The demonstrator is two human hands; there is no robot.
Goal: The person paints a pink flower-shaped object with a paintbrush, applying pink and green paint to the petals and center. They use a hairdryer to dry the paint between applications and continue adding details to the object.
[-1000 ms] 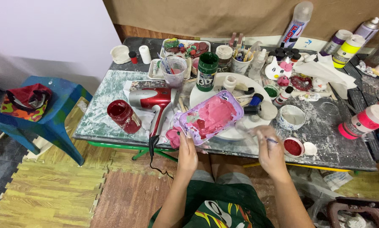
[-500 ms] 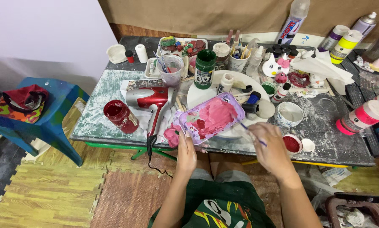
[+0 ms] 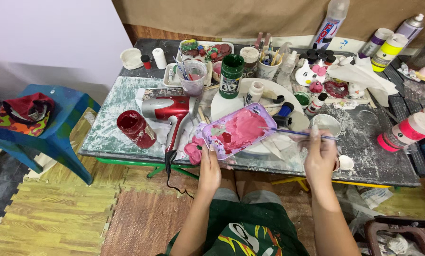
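The left hand (image 3: 209, 167) is pinching the near edge of a light, stiff, paint-slick plastic palette tray (image 3: 236, 131) above the table's front edge, while the right hand (image 3: 320, 156) is closing its fingers around a thin paintbrush (image 3: 295, 132).

Your left hand (image 3: 209, 167) grips a clear plastic tray (image 3: 236, 130) coated in wet, glossy pink paint. Just left of it lies a hair dryer (image 3: 167, 110) with shiny red plastic and metallic silver (smooth finish). The tabletop (image 3: 373, 142) underneath looks matt, rough and paint-crusted.
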